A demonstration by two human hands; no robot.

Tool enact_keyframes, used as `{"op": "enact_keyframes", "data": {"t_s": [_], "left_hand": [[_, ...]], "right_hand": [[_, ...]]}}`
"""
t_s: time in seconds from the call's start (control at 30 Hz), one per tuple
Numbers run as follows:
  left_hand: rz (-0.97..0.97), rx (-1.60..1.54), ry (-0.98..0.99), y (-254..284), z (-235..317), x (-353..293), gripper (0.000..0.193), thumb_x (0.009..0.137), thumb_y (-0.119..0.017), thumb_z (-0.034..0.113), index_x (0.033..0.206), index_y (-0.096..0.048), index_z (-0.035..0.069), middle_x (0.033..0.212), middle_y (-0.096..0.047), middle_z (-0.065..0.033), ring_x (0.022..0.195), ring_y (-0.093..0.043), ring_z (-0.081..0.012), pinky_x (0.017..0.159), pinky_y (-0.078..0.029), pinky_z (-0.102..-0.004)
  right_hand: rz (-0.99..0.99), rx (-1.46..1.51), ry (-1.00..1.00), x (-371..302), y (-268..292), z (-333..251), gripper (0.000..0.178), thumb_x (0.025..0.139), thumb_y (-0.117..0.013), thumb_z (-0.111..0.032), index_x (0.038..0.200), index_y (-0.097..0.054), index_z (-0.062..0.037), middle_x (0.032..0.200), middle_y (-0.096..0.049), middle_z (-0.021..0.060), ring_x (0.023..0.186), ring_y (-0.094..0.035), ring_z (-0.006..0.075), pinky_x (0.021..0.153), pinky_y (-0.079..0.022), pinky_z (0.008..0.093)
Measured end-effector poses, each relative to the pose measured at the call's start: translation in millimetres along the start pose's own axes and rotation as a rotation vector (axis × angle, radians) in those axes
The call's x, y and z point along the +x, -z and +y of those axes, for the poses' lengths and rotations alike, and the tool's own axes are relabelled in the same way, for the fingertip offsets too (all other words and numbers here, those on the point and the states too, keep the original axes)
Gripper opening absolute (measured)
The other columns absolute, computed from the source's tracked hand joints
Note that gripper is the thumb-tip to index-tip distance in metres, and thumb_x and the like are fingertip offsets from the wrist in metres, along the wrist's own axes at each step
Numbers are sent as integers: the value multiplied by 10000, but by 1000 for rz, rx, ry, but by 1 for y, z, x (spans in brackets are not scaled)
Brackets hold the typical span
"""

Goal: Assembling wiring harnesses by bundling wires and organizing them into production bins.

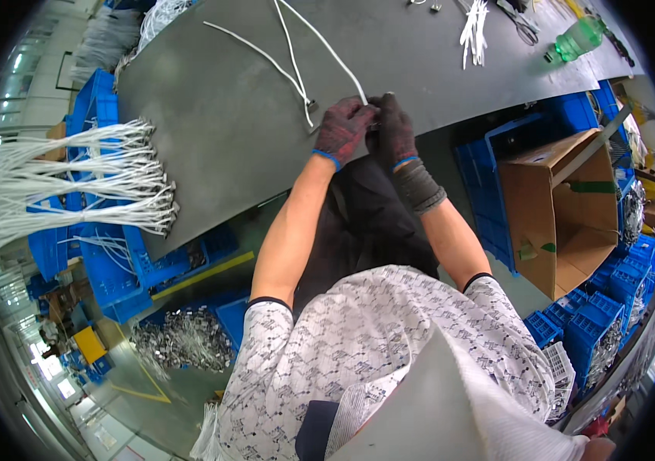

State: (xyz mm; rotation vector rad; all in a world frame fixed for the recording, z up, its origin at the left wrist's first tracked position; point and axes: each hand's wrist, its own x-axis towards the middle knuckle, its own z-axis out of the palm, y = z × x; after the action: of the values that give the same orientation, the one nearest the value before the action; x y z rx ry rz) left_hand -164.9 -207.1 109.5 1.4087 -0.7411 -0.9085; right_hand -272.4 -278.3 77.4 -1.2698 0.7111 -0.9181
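Observation:
Both my hands wear dark gloves with red patches and blue cuffs, and they meet at the front edge of the grey table (212,154). The fingers of my left hand (340,129) are closed at the end of a white cable (340,61), which runs up across the tabletop. My right hand (394,132) is closed beside it, fingertips together at the same cable end. Whatever sits between the fingers there is hidden by the gloves. Just left of my left hand, another white cable (262,52) lies on the table, near a small dark connector (311,105).
Bundled white cables (82,180) overhang the table's left side above blue crates (105,269). Scissors (525,32), white strips (475,34) and a green bottle (579,38) lie at the far right. Below them stands an open cardboard box (562,211) by a blue bin (485,196).

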Motion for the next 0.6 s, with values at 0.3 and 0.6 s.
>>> {"op": "enact_keyframes", "data": {"t_s": [0.3,0.6], "left_hand": [[174,516,284,98,-25,45,279,943,-647,270,1004,-723,8,865,-706,-94,768,-640,-171,729,-514,-337],[927,233,373,149,-69,-178,255,943,-668,266,1017,-700,24,764,-668,-45,661,-630,-122,614,-527,-300]], "right_hand": [[25,-794,176,160,88,69,348,1011,-510,-313,1219,-598,-48,917,-710,188,731,-688,334,686,-544,429],[-254,-799,470,183,180,158,378,1004,-573,-123,1361,-543,-1,1283,-614,114,1183,-580,238,1046,-468,394]]}}
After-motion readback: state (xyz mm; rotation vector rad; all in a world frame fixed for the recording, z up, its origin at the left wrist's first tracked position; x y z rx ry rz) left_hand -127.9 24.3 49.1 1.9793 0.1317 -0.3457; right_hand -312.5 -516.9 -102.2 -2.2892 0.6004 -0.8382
